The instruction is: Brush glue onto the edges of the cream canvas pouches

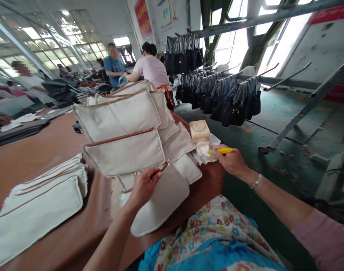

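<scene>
My left hand (145, 186) pinches the brown-trimmed upper edge of a cream fabric pouch (163, 205), which hangs partly over the table's edge. Between the fingers of my right hand (230, 162) is a yellow-handled brush (224, 150). Its tip reaches into the mouth of a small pot of white paste (202, 148), so the brush end is hidden. Just behind that pot is a square cream plastic container (199, 131) with a round lid. A tall pile of similar cream pouches (124, 150) rises beyond my left hand.
More cream pouches (47, 210) lie stacked on the brown table (98, 203) at left. Black handbags (231, 105) hang from a metal rack (290, 82) at right. Co-workers, one in a pink shirt (153, 69), are beyond the pile. Dark pieces (16, 133) lie at far left.
</scene>
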The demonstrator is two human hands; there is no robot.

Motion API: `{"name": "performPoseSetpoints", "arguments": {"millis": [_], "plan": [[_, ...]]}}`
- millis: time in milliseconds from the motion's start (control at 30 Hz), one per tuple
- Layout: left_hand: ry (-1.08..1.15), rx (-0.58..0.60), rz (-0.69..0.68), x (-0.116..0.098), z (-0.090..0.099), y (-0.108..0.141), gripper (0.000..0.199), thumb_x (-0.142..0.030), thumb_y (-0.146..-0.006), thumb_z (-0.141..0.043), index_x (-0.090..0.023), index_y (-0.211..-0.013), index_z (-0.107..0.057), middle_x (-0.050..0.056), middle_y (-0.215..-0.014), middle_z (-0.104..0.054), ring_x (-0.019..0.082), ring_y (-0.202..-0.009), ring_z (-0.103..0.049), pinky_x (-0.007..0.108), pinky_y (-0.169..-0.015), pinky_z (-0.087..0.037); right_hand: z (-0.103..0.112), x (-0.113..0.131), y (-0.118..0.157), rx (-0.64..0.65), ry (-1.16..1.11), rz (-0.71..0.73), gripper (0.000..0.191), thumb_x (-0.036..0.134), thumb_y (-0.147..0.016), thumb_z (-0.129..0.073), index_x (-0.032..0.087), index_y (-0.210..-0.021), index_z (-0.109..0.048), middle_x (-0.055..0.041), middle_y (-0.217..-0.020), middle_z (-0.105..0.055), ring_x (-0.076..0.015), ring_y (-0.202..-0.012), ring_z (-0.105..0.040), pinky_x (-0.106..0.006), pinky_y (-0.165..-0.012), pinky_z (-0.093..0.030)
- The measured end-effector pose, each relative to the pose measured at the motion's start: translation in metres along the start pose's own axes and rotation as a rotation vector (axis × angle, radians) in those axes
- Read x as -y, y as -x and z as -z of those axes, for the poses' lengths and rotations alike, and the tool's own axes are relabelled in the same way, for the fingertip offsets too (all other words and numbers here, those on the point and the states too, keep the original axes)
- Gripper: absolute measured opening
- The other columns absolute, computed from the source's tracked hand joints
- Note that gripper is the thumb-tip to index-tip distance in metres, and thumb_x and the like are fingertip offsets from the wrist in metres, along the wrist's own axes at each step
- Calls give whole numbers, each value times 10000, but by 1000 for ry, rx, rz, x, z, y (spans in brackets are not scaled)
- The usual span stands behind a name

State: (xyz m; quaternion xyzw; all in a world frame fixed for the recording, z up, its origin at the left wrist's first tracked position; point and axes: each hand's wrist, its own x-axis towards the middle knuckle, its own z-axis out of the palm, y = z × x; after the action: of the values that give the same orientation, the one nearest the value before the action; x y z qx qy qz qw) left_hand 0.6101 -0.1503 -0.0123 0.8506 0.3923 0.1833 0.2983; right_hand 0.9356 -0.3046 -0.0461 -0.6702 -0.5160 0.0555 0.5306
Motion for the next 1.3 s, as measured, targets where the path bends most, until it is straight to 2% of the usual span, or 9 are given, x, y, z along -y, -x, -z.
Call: {"name": "performPoseSetpoints", "arguments": {"millis": [133,233,333,533,700,833,1067,1233,1300], "plan": [[209,70,-9,-19,2,7,349,-436,-881,-621,-200,-1094,-764,68,-1027,-752,212,-943,-669,295,-826,-483,-8,50,2,-43,-383,-177,339,516,-926,-650,178,-950,-663,6,-590,-620,-144,-432,-520,-256,-425,-400],[307,107,38,-27,1,11,347,-455,-876,-644,-201,-1067,-783,65,-980,-752,212,-899,-665,286,-772,-482,-22,78,0,29,-640,-201,327,494,-913,-677,171,-883,-646,42,-513,-536,-109,-389,-417,-235,-380,-310],[393,147,66,-33,2,15,336,-452,-873,-664,-196,-1047,-792,68,-975,-752,212,-905,-657,275,-764,-487,-36,92,-6,105,-680,-179,301,452,-912,-686,167,-827,-639,43,-505,-516,-109,-434,-427,-235,-410,-313],[421,198,39,-37,6,23,315,-432,-891,-658,-221,-1080,-794,75,-1047,-744,206,-922,-658,268,-773,-496,-42,99,-13,-11,-577,-116,285,442,-930,-655,176,-828,-640,43,-515,-529,-119,-470,-466,-253,-491,-388],[414,191,-4,-37,3,24,261,-383,-872,-697,-231,-1056,-802,64,-967,-752,204,-912,-657,278,-799,-492,-36,102,-12,70,-525,-118,308,474,-928,-649,182,-830,-653,44,-510,-524,-130,-479,-489,-265,-527,-424],[393,212,-71,-41,2,26,258,-376,-880,-693,-228,-1063,-798,60,-901,-725,182,-852,-634,265,-756,-473,-38,96,-19,-78,-505,-108,301,460,-921,-652,180,-810,-646,42,-515,-518,-119,-473,-469,-244,-487,-391],[325,179,32,-38,4,32,295,-451,-852,-699,-158,-868,-734,25,-774,-651,141,-712,-569,229,-632,-418,-40,102,-20,277,-871,-387,280,417,-802,-720,157,-760,-626,77,-397,-413,-70,-341,-257,-214,-347,-160],[259,138,32,-38,2,33,294,-458,-852,-694,-164,-845,-707,-2,-716,-616,119,-654,-517,212,-586,-379,-39,99,-20,54,-876,-399,269,395,-778,-740,155,-738,-626,67,-424,-426,-61,-360,-283,-201,-357,-162],[247,108,1,-41,3,38,276,-441,-862,-688,-168,-838,-713,7,-738,-635,125,-676,-545,214,-605,-395,-45,102,-14,111,-894,-451,286,409,-770,-758,152,-731,-637,57,-434,-428,-60,-370,-291,-204,-364,-157]]}}
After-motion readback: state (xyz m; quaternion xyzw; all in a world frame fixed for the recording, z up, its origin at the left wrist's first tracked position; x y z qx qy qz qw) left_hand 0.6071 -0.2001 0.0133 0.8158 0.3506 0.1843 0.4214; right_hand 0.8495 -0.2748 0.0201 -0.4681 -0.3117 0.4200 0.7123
